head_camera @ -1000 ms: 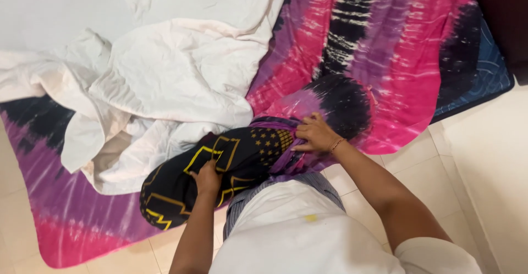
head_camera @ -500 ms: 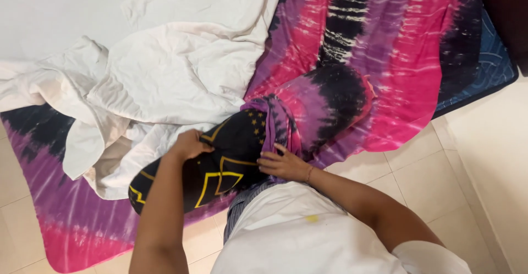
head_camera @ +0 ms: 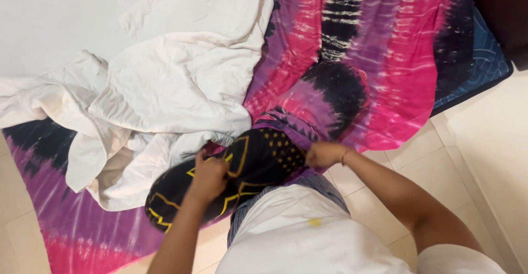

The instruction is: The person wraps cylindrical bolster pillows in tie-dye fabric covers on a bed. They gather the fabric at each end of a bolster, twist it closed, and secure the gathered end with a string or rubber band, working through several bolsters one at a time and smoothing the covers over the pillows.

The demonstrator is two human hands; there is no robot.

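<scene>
A: Closest in, white shirt (head_camera: 308,235) filling the bottom edge, tiled floor (head_camera: 385,169) either side.

B: And right past that?

A: Black cloth with yellow line print (head_camera: 258,155), bunched up at the near edge of the bed, lying on the tie-dye sheet (head_camera: 385,59). Left hand (head_camera: 208,176) clenched on top of it, gripping a fold around the middle. Right hand (head_camera: 324,154) curled shut at the cloth's right end, pinching the edge where it meets the purple fabric.

B: Touching each other?

A: Nope, apart, with the dotted patch of the cloth between them.

B: Further back?

A: Crumpled white sheet (head_camera: 165,92) heaped to the left, just beside the black cloth, maybe overlapping its upper edge, hard to say. Beyond that, flat pale bedding (head_camera: 49,21) up in the far left corner. Pink, purple and black tie-dye running off to the far right, with a dark blue layer (head_camera: 484,59) peeking out under its right edge.
</scene>
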